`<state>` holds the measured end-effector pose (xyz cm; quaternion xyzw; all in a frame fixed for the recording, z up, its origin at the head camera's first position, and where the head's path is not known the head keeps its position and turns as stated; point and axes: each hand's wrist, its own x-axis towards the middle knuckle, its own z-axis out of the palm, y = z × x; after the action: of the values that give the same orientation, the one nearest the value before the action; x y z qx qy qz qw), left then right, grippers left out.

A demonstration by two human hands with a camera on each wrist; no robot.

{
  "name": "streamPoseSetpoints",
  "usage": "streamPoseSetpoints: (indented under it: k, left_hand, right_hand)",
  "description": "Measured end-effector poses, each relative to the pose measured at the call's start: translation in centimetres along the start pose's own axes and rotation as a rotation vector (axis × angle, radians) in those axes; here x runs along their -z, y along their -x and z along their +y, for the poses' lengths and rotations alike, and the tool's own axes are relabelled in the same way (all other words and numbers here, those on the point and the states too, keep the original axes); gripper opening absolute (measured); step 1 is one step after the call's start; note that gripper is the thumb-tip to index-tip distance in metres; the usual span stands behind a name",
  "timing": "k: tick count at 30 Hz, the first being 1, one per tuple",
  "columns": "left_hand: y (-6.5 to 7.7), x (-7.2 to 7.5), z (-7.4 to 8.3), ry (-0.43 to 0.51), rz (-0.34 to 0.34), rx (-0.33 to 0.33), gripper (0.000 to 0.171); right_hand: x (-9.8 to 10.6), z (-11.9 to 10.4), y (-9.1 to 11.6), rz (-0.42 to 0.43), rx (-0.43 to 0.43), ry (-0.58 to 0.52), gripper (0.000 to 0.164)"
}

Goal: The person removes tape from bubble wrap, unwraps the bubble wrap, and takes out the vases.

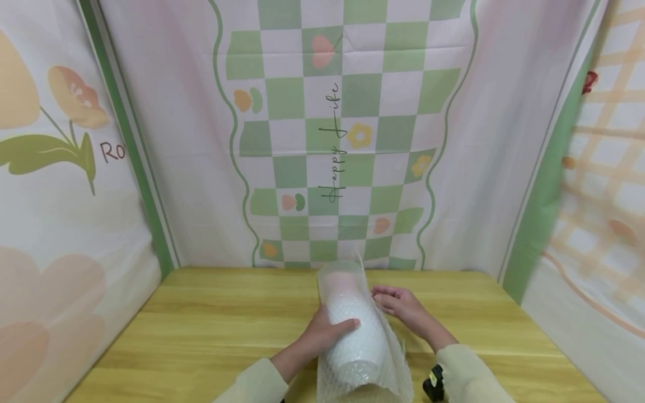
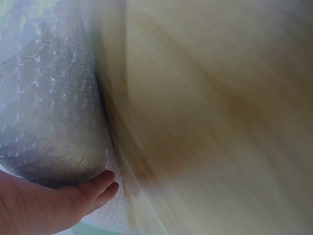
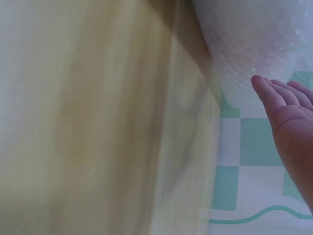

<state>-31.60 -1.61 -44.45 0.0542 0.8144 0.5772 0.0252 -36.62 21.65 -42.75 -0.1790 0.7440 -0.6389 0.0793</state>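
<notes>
A white cylindrical thing wrapped in bubble wrap lies on the table, pointing away from me. Its far end looks pinkish through the plastic, and the wrap hides what is inside. My left hand grips it from the left, thumb across the top. In the left wrist view, the fingers lie along the side of the bubble wrap. My right hand is beside the wrap's right edge with fingers extended. The right wrist view shows those fingers close to the bubble wrap; contact is unclear.
The wooden table runs back to a hanging cloth with green and white checks. Patterned cloths also hang at the left and right sides. A small black object shows by the right sleeve. Loose wrap spreads toward the near edge.
</notes>
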Motion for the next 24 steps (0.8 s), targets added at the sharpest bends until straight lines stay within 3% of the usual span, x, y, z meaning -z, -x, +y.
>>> streamPoseSetpoints:
  k: [10,24]
  left_hand:
    - [0.0,0.1,0.0,0.004,-0.011,-0.003,0.094]
    - [0.1,0.2,0.1,0.000,-0.009,0.014,0.097]
  right_hand:
    - [-0.5,-0.9,-1.6,0.082,-0.027,-0.005,0.051]
    - [-1.7,-0.3,-2.9,0.153,-0.107,0.117,0.055]
